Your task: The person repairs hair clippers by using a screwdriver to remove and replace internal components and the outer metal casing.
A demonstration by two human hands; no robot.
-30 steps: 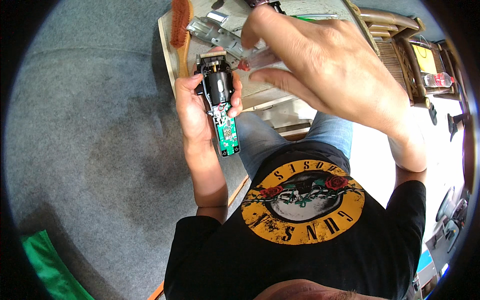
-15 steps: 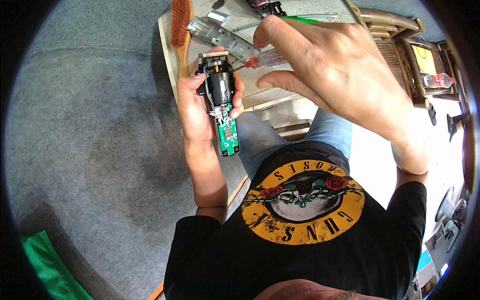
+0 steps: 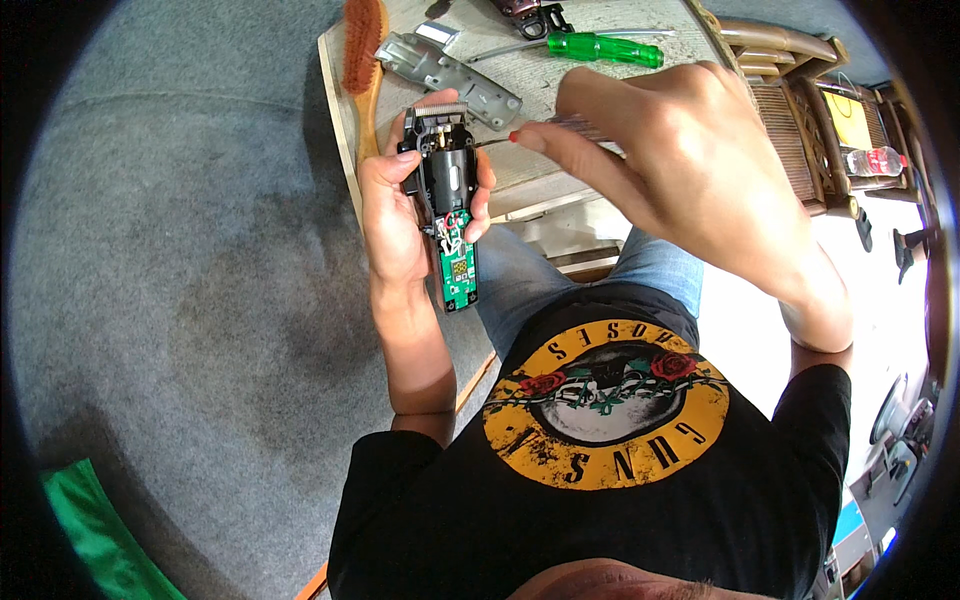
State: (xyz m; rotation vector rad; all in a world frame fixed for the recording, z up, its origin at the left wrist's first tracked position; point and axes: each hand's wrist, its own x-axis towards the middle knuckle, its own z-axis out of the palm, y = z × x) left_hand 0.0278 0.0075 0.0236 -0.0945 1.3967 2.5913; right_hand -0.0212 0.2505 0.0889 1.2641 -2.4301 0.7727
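Observation:
In my left hand [image 3: 392,210] is an opened hair clipper [image 3: 453,185], its toothed blade at the far end and its green circuit board bare at the near end. My fingers wrap its sides, showing the black motor and thin wires. My right hand [image 3: 690,150] is closed on a thin screwdriver [image 3: 587,127] with a clear handle and a red collar. Its shaft points left to the clipper's right side near the blade; whether the tip touches is hard to see. Beyond the clipper lies a grey translucent clipper housing [image 3: 455,82] on the white wooden table [image 3: 520,185].
A wooden brush [image 3: 363,60] with reddish bristles lies along the table's left edge. Farther back are a green-handled screwdriver [image 3: 607,48] and a dark clipper part [image 3: 530,15]. At right, a bottle [image 3: 876,162] lies on a bamboo chair [image 3: 790,120]. Grey carpet [image 3: 200,250] covers the left.
My right thumb and fingers have closed round the screwdriver's handle; before, they were spread apart. The green-handled screwdriver is now uncovered. The clipper has shifted and turned slightly in my left hand.

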